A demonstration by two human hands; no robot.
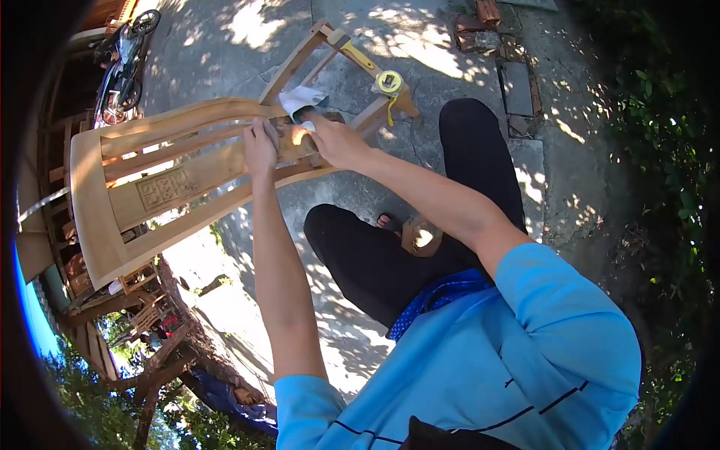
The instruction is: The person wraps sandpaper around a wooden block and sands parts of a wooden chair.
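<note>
Concrete (202, 60), sun-dappled, underlies a chair (214, 171); left fingers (259, 142) clasp something grey (271, 135), right fingers (322, 131) unclear.

A: Upper body?
B: Light-blue shirt (442, 367), short sleeves (559, 289), thin dark lines (563, 399) across the front.
A: Lower body?
B: Plain black trousers (360, 259); bright blue patterned fabric (439, 294) shows at the waist.

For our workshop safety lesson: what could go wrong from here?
The tape measure rests on a narrow part of the wooden chair, so a jolt might knock it off. The white cloth is close beside the right hand and could get in its way.
</note>
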